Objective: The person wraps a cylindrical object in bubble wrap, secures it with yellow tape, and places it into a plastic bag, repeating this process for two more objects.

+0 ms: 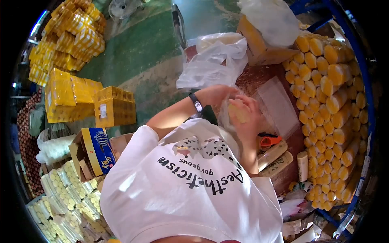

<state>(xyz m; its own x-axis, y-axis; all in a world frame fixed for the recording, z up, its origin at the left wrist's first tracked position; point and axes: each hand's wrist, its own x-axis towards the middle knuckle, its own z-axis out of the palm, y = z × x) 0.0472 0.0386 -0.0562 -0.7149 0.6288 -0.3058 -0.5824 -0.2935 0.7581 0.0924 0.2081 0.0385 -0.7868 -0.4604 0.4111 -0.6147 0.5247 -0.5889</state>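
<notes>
My right hand (252, 110) has its fingers wrapped round a pale, round-ended object (239, 114) in front of my chest. Close beside it, my left hand (223, 94) reaches in from the left, below a dark wristband; its fingers are blurred and partly hidden. Clear plastic film (223, 111) hangs between the hands. A flat stack of clear bags (279, 106) lies on the reddish-brown table (253, 79) to their right. Nearer my right forearm are an orange tape dispenser (269, 141) and wrapped cylindrical rolls (279, 163).
Yellow-ended rolls (328, 109) are stacked along the right, inside a blue frame (370, 113). A carton (259, 44) and white plastic bags (219, 56) sit at the table's far side. Yellow taped boxes (71, 95) and an open carton (95, 152) stand left.
</notes>
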